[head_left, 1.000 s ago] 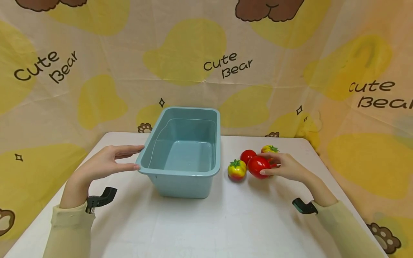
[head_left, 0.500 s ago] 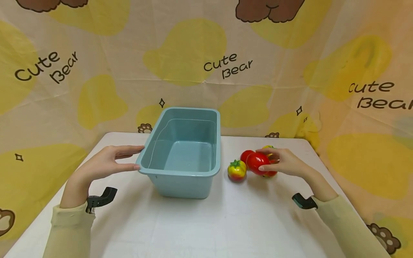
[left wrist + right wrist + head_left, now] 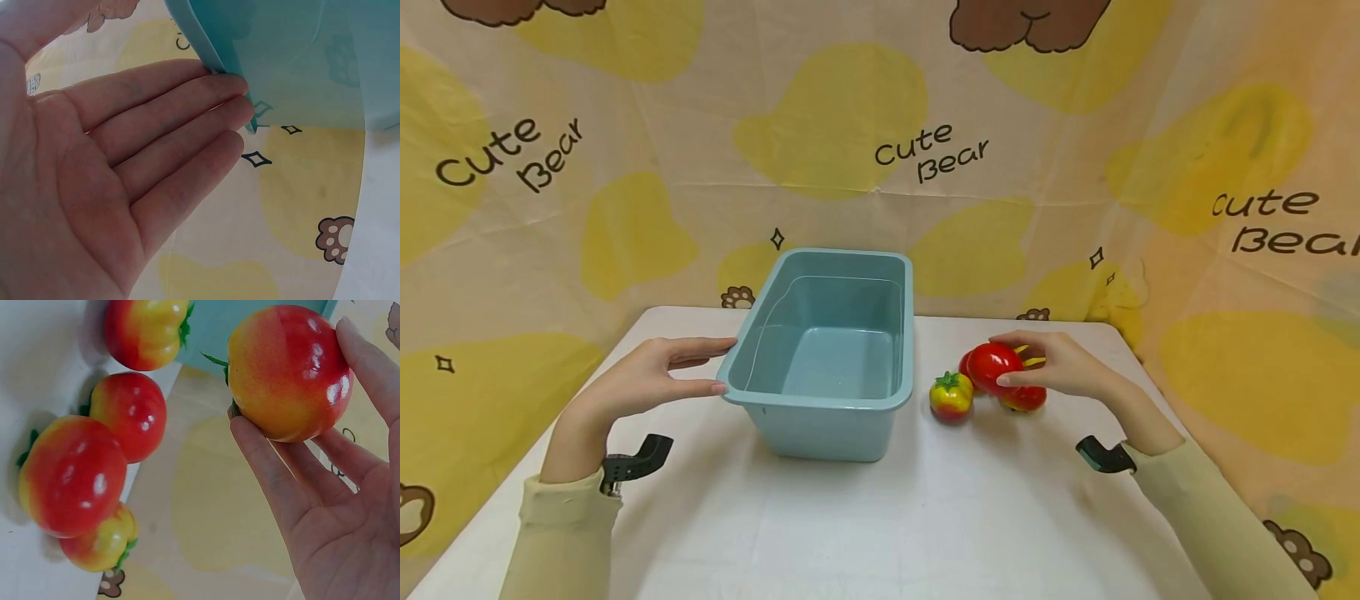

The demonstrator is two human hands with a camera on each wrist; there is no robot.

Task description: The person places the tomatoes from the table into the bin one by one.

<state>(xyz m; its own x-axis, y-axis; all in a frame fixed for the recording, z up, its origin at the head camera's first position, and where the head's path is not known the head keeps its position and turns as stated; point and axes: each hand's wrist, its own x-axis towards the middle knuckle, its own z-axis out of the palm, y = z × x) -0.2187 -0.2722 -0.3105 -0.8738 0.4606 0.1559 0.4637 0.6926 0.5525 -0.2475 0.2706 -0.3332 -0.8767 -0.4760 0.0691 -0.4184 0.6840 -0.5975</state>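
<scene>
My right hand (image 3: pixel 1060 364) holds a red-and-yellow artificial tomato (image 3: pixel 290 372) between thumb and fingers, lifted above the others. In the right wrist view its green leaves point left. Beneath and beside it on the table are several more tomatoes, among them a large red one (image 3: pixel 75 478), a smaller red one (image 3: pixel 131 415) and a yellow-red one (image 3: pixel 951 398). My left hand (image 3: pixel 658 375) has its fingers straight, and their tips touch the rim of a light blue plastic tub (image 3: pixel 820 403) at its near left corner. In the left wrist view the thumb's tip is out of frame.
The tub stands left of the tomatoes on a white table (image 3: pixel 925 525). A patterned cloth (image 3: pixel 700 150) hangs close behind the table and along both sides. Black camera mounts sit on both wrists (image 3: pixel 638 458).
My right hand has raised the tomato and shifted it slightly left, uncovering more of a red tomato below. The left hand and the tub have stayed put.
</scene>
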